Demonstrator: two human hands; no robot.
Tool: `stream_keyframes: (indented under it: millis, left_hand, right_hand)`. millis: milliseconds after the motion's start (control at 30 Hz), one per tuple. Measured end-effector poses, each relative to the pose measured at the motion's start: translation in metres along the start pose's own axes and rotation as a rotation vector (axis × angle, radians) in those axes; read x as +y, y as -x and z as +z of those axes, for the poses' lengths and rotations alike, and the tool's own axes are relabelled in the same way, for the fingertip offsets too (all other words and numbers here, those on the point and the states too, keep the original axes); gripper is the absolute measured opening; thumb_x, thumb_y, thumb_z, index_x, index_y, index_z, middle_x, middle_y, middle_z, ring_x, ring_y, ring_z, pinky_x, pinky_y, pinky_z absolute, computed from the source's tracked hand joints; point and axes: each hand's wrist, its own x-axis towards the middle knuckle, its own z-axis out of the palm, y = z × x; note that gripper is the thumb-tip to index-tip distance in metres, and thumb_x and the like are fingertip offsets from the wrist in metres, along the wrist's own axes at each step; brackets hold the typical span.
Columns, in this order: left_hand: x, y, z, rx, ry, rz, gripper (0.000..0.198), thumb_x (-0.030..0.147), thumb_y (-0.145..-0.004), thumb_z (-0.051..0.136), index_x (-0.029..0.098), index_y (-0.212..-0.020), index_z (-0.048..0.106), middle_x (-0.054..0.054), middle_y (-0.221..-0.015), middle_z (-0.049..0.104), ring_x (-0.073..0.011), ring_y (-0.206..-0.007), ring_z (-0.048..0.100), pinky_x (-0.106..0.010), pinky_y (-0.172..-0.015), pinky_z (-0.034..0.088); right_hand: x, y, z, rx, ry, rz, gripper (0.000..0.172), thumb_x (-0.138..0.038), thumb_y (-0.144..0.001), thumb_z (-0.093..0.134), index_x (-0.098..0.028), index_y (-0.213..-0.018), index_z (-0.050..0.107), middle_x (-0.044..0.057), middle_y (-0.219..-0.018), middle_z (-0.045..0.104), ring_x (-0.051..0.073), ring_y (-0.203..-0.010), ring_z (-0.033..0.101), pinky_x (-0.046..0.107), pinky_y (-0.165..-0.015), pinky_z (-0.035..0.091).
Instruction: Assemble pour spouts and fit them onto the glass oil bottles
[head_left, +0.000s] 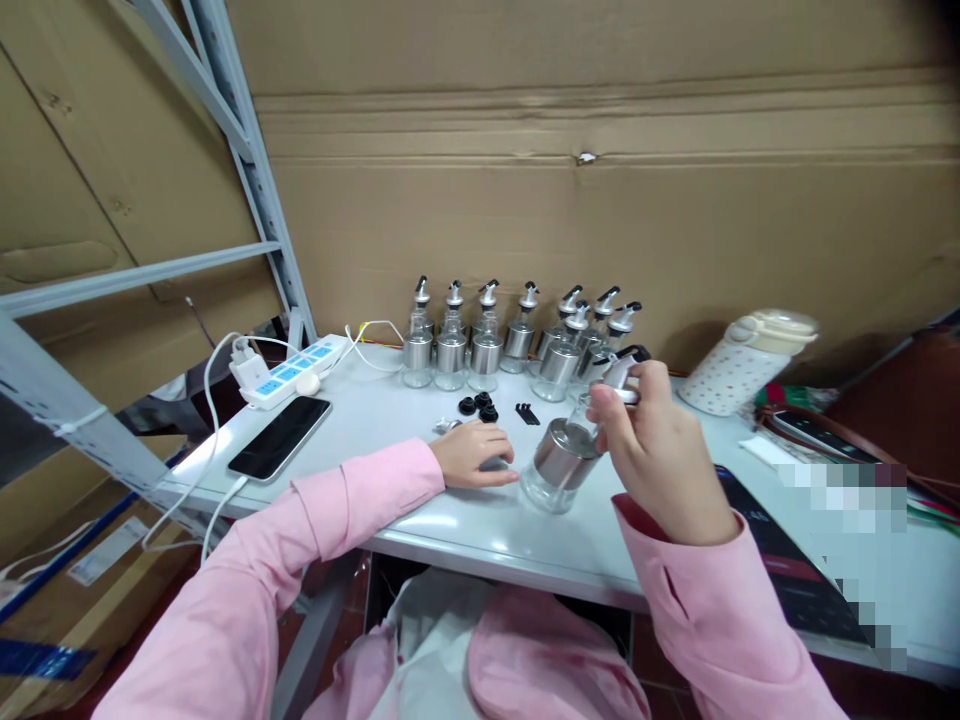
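My right hand (667, 450) grips the top of a glass oil bottle (564, 455) with a metal band, its fingers wrapped round the silver pour spout (619, 375). The bottle leans to the right, its base at the tabletop. My left hand (477, 455) lies on the table left of that bottle, palm down with fingers stretched out. Just beyond it are several black stoppers (480, 405), small silver parts (445, 426) and a few black flip caps (527, 413). Farther back stands a group of similar oil bottles (451, 352), fitted with spouts.
On the left of the white table (360, 420) lie a phone (280, 437) and a power strip (294, 372) with white cables. A white flask (744, 362), a tablet (795, 560) and a brown bag (892, 400) are at the right. Cardboard (600, 220) stands behind; a metal frame (255, 150) rises at the left.
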Motion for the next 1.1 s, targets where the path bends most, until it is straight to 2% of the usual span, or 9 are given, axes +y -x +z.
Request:
stream_keyframes:
  millis: [100,200,333,467,533,667,767,933,1100]
  left_hand:
    - [0.000,0.001,-0.002,-0.010,-0.008,0.001,0.031,0.039,-0.092,0.038,0.016,-0.089,0.058,-0.008,-0.091,0.065,-0.0184,-0.088,0.058,-0.030,-0.080,0.038]
    - [-0.003,0.002,-0.004,0.010,-0.029,0.000,0.032,0.038,-0.094,0.034,0.016,-0.092,0.057,-0.007,-0.092,0.066,-0.0181,-0.088,0.059,-0.031,-0.082,0.036]
    - [-0.008,0.003,-0.004,0.073,-0.090,-0.064,0.033,0.039,-0.094,0.032,0.016,-0.094,0.057,-0.007,-0.093,0.066,-0.0184,-0.088,0.059,-0.032,-0.082,0.036]
    - [-0.011,0.003,-0.002,0.106,-0.102,-0.154,0.035,0.039,-0.094,0.031,0.016,-0.092,0.057,-0.006,-0.089,0.067,-0.0183,-0.085,0.060,-0.031,-0.077,0.037]
    - [-0.011,0.003,-0.001,0.097,-0.092,-0.177,0.035,0.039,-0.094,0.031,0.016,-0.092,0.057,-0.006,-0.088,0.067,-0.0181,-0.084,0.060,-0.031,-0.075,0.038]
    - [-0.010,0.003,0.000,0.069,-0.082,-0.177,0.034,0.039,-0.094,0.032,0.017,-0.091,0.057,-0.005,-0.086,0.067,-0.0171,-0.082,0.061,-0.030,-0.074,0.038]
    - [-0.009,0.002,-0.001,0.062,-0.096,-0.166,0.034,0.038,-0.095,0.030,0.017,-0.091,0.057,-0.005,-0.088,0.067,-0.0170,-0.083,0.061,-0.030,-0.074,0.038]
    - [-0.009,0.003,-0.001,0.066,-0.094,-0.164,0.033,0.037,-0.094,0.031,0.017,-0.093,0.057,-0.005,-0.085,0.068,-0.0171,-0.081,0.062,-0.030,-0.074,0.039]
    - [-0.010,0.003,0.000,0.082,-0.063,-0.176,0.031,0.036,-0.094,0.031,0.017,-0.103,0.054,-0.004,-0.087,0.068,-0.0168,-0.082,0.063,-0.031,-0.077,0.040]
  right_hand:
    - [-0.004,-0.009,-0.007,-0.025,-0.044,0.047,0.034,-0.056,-0.088,0.036,-0.023,-0.091,0.041,-0.001,-0.056,0.060,0.018,-0.043,0.057,0.029,-0.047,0.039]
    - [-0.010,-0.027,-0.015,0.012,-0.032,0.087,0.033,-0.054,-0.089,0.034,-0.022,-0.094,0.039,0.001,-0.059,0.063,0.018,-0.047,0.061,0.029,-0.050,0.043]
    - [-0.012,-0.057,-0.012,0.052,0.001,0.046,0.031,-0.049,-0.091,0.034,-0.020,-0.100,0.039,0.003,-0.063,0.064,0.017,-0.052,0.063,0.029,-0.056,0.045]
    - [0.003,-0.084,0.012,0.018,-0.030,-0.003,0.032,-0.047,-0.091,0.036,-0.017,-0.102,0.043,0.004,-0.065,0.064,0.018,-0.058,0.064,0.031,-0.062,0.045]
    - [0.016,-0.094,0.029,0.008,-0.087,-0.016,0.037,-0.051,-0.090,0.036,-0.018,-0.103,0.044,0.003,-0.067,0.064,0.018,-0.055,0.063,0.030,-0.060,0.045]
    - [0.040,-0.104,0.060,0.005,-0.174,-0.070,0.043,-0.059,-0.086,0.038,-0.020,-0.101,0.046,-0.001,-0.059,0.059,0.019,-0.050,0.059,0.032,-0.060,0.045]
    - [0.050,-0.106,0.077,-0.011,-0.156,-0.072,0.042,-0.060,-0.085,0.037,-0.020,-0.098,0.046,0.001,-0.058,0.058,0.021,-0.053,0.058,0.036,-0.064,0.045]
    - [0.062,-0.110,0.096,-0.095,-0.102,-0.068,0.036,-0.055,-0.087,0.035,-0.020,-0.093,0.043,0.005,-0.066,0.060,0.023,-0.060,0.057,0.039,-0.069,0.044]
    - [0.072,-0.115,0.104,-0.154,-0.082,-0.102,0.028,-0.049,-0.087,0.036,-0.021,-0.088,0.041,0.006,-0.069,0.057,0.024,-0.065,0.054,0.041,-0.070,0.043]
